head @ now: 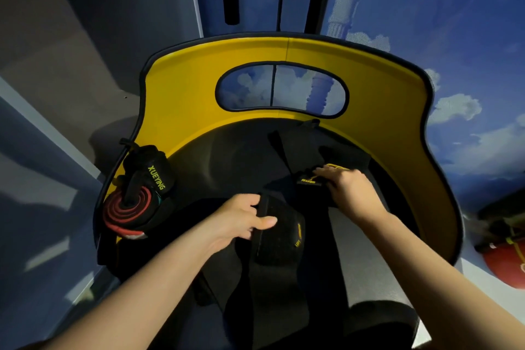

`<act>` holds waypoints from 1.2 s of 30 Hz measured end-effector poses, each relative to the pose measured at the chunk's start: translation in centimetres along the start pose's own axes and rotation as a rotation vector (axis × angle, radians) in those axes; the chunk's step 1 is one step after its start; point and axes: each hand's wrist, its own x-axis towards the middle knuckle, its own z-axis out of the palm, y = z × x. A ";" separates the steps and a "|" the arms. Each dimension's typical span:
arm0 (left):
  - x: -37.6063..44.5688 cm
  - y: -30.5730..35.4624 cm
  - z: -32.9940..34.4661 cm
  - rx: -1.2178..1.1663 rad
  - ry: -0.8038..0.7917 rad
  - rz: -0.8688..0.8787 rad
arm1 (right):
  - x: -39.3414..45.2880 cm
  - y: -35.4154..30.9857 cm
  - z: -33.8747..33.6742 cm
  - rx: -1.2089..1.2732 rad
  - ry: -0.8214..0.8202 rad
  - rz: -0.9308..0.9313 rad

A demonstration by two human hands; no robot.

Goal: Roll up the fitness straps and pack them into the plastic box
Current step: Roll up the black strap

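Black fitness straps lie across the dark seat of a yellow-backed chair [284, 51]. My left hand [244, 219] holds the edge of a wide black strap [272, 258] with a small yellow label, thumb on top and fingers under the fold. My right hand [349, 190] rests on a second black strap [309, 179] with yellow lettering, its fingers over the strap's end. At the seat's left edge sits a rolled red-and-black strap [127, 213] with a black wrap marked XUEYING [153, 173] on top of it. No plastic box is in view.
The chair's high yellow back curves around the seat and has an oval cut-out [281, 88]. A red round object [508, 264] lies on the floor at the right. A grey wall and floor lie to the left, a blue cloud-print wall behind.
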 end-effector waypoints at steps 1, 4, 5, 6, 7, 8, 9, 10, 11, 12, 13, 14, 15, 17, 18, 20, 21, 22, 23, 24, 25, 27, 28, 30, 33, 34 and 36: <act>0.0 0.0 -0.4 -0.003 0.009 0.014 | -0.1 0.2 0.3 -0.047 -0.036 0.026; -0.2 0.1 -0.8 -0.024 -0.016 0.049 | -0.3 0.7 0.2 -0.176 -0.087 0.087; -0.2 0.1 -0.7 -0.034 -0.017 0.064 | -0.2 0.9 -0.3 -0.193 -0.094 0.130; -0.2 0.2 -0.7 -0.048 -0.015 0.082 | -0.1 1.0 -0.7 -0.210 -0.120 0.176; -0.1 0.4 -0.8 -0.069 -0.005 0.103 | 0.0 1.0 -1.3 -0.230 -0.176 0.195; 0.0 0.6 -0.9 -0.093 0.009 0.128 | 0.1 0.7 -1.9 -0.237 -0.261 0.188; 0.1 0.8 -1.1 -0.116 0.028 0.151 | 0.3 0.2 -2.5 -0.220 -0.363 0.176; 0.2 0.9 -1.3 -0.144 0.047 0.171 | 0.4 -0.5 -2.9 -0.165 -0.450 0.173; 0.2 1.0 -1.4 -0.176 0.065 0.189 | 0.5 -1.3 -3.4 -0.081 -0.494 0.179; 0.2 1.1 -1.5 -0.206 0.080 0.207 | 0.5 -2.0 -3.7 0.033 -0.468 0.183; 0.2 1.2 -1.5 -0.227 0.094 0.225 | 0.6 -2.6 -3.8 0.161 -0.387 0.188; 0.2 1.3 -1.5 -0.236 0.104 0.245 | 0.6 -3.1 -3.6 0.272 -0.286 0.213; 0.3 1.4 -1.4 -0.237 0.111 0.266 | 0.6 -3.7 -3.3 0.382 -0.221 0.277; 0.2 1.6 -1.1 -0.221 0.108 0.313 | 0.7 -4.9 -2.5 0.681 -0.228 0.489; 0.2 1.8 -0.9 -0.212 0.096 0.338 | 0.7 -5.4 -2.1 0.867 -0.282 0.585; 0.1 2.1 -0.4 -0.202 0.055 0.377 | 0.6 -5.8 -1.2 1.152 -0.414 0.680; 0.1 2.1 -0.2 -0.194 0.026 0.386 | 0.4 -5.9 -1.0 1.243 -0.442 0.699; 0.0 2.2 0.0 -0.179 -0.015 0.388 | 0.3 -5.7 -1.0 1.324 -0.457 0.701; 0.0 2.1 0.2 -0.154 -0.066 0.386 | 0.4 -5.7 -1.2 1.404 -0.473 0.703; -0.1 2.0 0.4 -0.124 -0.123 0.379 | 0.4 -5.5 -1.3 1.467 -0.493 0.702; -0.2 1.8 0.7 -0.085 -0.177 0.367 | 0.4 -5.6 -1.4 1.493 -0.511 0.698; -0.2 1.4 1.2 0.007 -0.243 0.338 | 0.4 -5.5 -1.1 1.438 -0.521 0.695; -0.3 1.3 1.3 0.042 -0.249 0.335 | 0.3 -5.5 -1.0 1.374 -0.518 0.692; -0.3 1.5 1.1 0.065 -0.214 0.358 | 0.1 -5.5 -0.9 1.340 -0.528 0.691; -0.3 2.3 0.3 0.072 -0.181 0.417 | -0.6 -5.4 -1.2 1.376 -0.685 0.648; -0.4 2.4 0.1 0.092 -0.190 0.430 | -0.9 -5.3 -1.3 1.374 -0.734 0.657; -0.4 2.5 0.0 0.160 -0.205 0.457 | -1.1 -5.0 -1.6 1.399 -0.821 0.664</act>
